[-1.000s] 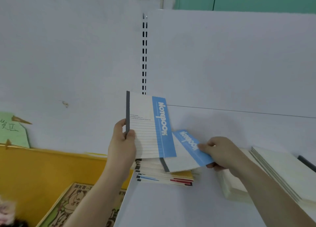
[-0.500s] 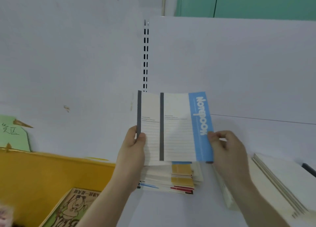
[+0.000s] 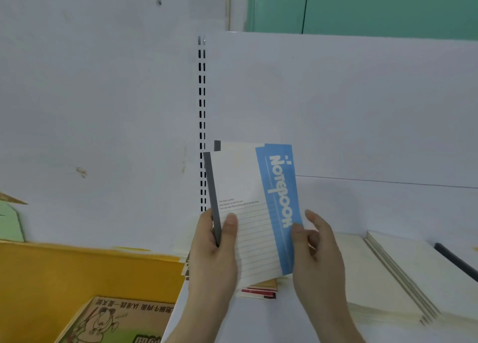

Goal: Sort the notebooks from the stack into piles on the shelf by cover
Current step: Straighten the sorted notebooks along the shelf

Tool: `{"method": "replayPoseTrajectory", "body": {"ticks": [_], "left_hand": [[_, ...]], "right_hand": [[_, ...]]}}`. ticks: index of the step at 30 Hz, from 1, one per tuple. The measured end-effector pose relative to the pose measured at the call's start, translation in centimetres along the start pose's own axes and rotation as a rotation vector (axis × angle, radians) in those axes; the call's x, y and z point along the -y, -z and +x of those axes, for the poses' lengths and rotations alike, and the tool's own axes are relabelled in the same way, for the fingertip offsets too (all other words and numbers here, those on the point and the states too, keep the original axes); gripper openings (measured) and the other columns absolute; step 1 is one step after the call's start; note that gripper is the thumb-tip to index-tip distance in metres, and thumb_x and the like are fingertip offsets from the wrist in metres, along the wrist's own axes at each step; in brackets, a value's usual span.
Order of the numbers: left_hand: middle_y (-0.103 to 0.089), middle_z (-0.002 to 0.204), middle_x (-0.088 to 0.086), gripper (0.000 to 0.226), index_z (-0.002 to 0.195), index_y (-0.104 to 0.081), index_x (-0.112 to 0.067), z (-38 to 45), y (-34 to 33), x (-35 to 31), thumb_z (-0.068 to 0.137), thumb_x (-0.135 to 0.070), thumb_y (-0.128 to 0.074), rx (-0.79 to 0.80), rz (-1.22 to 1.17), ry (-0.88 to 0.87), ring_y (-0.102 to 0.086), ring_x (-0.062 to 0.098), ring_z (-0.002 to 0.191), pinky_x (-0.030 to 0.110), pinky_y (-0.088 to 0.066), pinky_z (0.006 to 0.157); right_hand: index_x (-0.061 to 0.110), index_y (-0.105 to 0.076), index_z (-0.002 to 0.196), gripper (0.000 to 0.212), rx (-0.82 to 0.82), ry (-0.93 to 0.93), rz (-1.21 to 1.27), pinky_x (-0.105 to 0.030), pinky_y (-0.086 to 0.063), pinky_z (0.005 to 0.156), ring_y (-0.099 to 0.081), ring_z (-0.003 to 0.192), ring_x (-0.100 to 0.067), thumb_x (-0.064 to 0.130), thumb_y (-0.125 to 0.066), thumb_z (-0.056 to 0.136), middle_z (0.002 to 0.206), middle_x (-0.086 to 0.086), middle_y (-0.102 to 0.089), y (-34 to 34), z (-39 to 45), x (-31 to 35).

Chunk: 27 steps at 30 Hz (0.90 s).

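Two blue-banded notebooks [image 3: 248, 213] held upright above the stack [image 3: 258, 289] — left hand [image 3: 212, 254] gripping the grey spine at 9 o'clock, right hand [image 3: 316, 254] pinching the blue edge at 3 o'clock; cream piles [image 3: 388, 273] further right on the shelf [image 3: 258, 322].

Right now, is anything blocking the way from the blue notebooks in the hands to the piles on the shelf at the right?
Nothing visible: only the right hand itself is between the blue notebooks and the cream piles.
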<state>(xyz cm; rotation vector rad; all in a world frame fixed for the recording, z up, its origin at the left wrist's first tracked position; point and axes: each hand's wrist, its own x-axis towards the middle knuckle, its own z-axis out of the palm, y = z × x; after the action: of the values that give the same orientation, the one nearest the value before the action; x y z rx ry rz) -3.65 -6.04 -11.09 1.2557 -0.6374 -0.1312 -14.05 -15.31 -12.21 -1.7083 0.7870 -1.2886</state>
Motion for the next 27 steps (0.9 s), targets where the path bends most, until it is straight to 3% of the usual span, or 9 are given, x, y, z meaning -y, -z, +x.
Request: {"method": "replayPoseTrajectory", "body": {"ticks": [3, 7, 9, 12, 15, 18, 22, 24, 27], "left_hand": [[-0.072, 0.091, -0.014, 0.015, 0.096, -0.061, -0.038, -0.2, -0.3, 0.0, 0.091, -0.05, -0.052, 0.021, 0.028, -0.016, -0.069, 0.005, 0.087, 0.031, -0.059, 0.07], [-0.071, 0.094, -0.013, 0.023, 0.101, -0.058, -0.032, -1.2, -0.8, 0.3, 0.09, -0.051, -0.05, 0.173, 0.076, 0.017, -0.068, 0.002, 0.085, 0.027, -0.059, 0.067], [-0.068, 0.103, -0.017, 0.015, 0.112, -0.051, -0.035, -2.1, -1.1, 0.1, 0.097, -0.035, -0.055, 0.308, 0.054, 0.049, -0.068, 0.003, 0.089, 0.024, -0.059, 0.063], [-0.06, 0.109, -0.025, 0.025, 0.116, -0.041, -0.043, -3.3, -1.7, 0.1, 0.101, -0.027, -0.052, 0.485, 0.019, 0.118, -0.07, 0.015, 0.082, 0.035, -0.059, 0.048], [-0.061, 0.105, -0.026, 0.023, 0.117, -0.043, -0.039, -4.6, -3.3, 0.5, 0.103, -0.021, -0.049, 0.54, -0.049, 0.12, -0.069, 0.008, 0.083, 0.043, -0.059, 0.048], [-0.064, 0.102, -0.023, 0.023, 0.118, -0.048, -0.035, -7.0, -6.2, 0.6, 0.103, -0.018, -0.049, 0.563, -0.111, 0.12, -0.068, 0.005, 0.085, 0.043, -0.06, 0.05], [-0.064, 0.099, -0.024, 0.027, 0.128, -0.049, -0.039, -10.9, -10.3, -0.1, 0.105, -0.028, -0.04, 0.611, -0.174, 0.124, -0.064, 0.004, 0.09, 0.039, -0.061, 0.052], [-0.062, 0.104, -0.025, 0.04, 0.143, -0.039, -0.04, -13.3, -12.7, -0.6, 0.105, -0.025, -0.038, 0.663, -0.164, 0.069, -0.064, 0.006, 0.09, 0.037, -0.06, 0.053], [-0.06, 0.121, -0.02, 0.06, 0.15, -0.023, -0.047, -17.0, -16.4, -1.2, 0.105, -0.011, -0.041, 0.732, -0.149, -0.018, -0.064, 0.008, 0.086, 0.036, -0.06, 0.054]], "right_hand": [[0.028, -0.061, 0.09, 0.01, 0.062, 0.03, -0.068, -0.009, -0.042, 0.059, -0.058, 0.067, 0.001, 0.033, -0.055, 0.097, 0.075, 0.018, -0.065, 1.1, -0.3, -0.2], [0.026, -0.059, 0.092, 0.013, -0.061, 0.022, -0.05, -0.009, -0.04, 0.058, -0.056, 0.065, 0.002, 0.037, -0.054, 0.095, 0.071, 0.013, -0.063, 2.5, -1.4, -0.3], [0.028, -0.059, 0.097, 0.01, -0.135, 0.005, -0.048, -0.008, -0.041, 0.059, -0.059, 0.069, 0.004, 0.037, -0.054, 0.095, 0.075, 0.011, -0.066, 3.4, -2.1, -0.3], [0.036, -0.058, 0.105, 0.011, -0.192, 0.009, -0.098, -0.007, -0.042, 0.062, -0.061, 0.079, 0.005, 0.038, -0.053, 0.096, 0.085, 0.016, -0.069, 5.2, -3.1, 0.0], [0.04, -0.055, 0.121, 0.025, -0.216, 0.007, -0.219, -0.007, -0.044, 0.069, -0.06, 0.091, 0.005, 0.037, -0.045, 0.098, 0.1, 0.02, -0.068, 7.6, -4.5, -0.8], [0.04, -0.042, 0.141, 0.047, -0.235, -0.04, -0.346, -0.025, -0.052, 0.087, -0.06, 0.103, -0.004, 0.046, -0.037, 0.096, 0.123, 0.014, -0.063, 11.3, -6.0, -1.4], [0.058, -0.037, 0.133, 0.042, -0.301, -0.059, -0.49, -0.014, -0.05, 0.07, -0.065, 0.08, -0.007, 0.035, -0.047, 0.099, 0.095, 0.018, -0.066, 17.9, -7.8, -1.1], [0.062, -0.034, 0.135, 0.048, -0.359, -0.073, -0.544, -0.023, -0.053, 0.07, -0.065, 0.074, -0.008, 0.034, -0.049, 0.098, 0.088, 0.02, -0.066, 21.2, -8.6, -0.9], [0.055, -0.032, 0.142, 0.051, -0.462, -0.09, -0.553, -0.032, -0.057, 0.074, -0.064, 0.08, -0.009, 0.042, -0.048, 0.095, 0.1, 0.016, -0.067, 26.0, -9.4, -1.5]]}}
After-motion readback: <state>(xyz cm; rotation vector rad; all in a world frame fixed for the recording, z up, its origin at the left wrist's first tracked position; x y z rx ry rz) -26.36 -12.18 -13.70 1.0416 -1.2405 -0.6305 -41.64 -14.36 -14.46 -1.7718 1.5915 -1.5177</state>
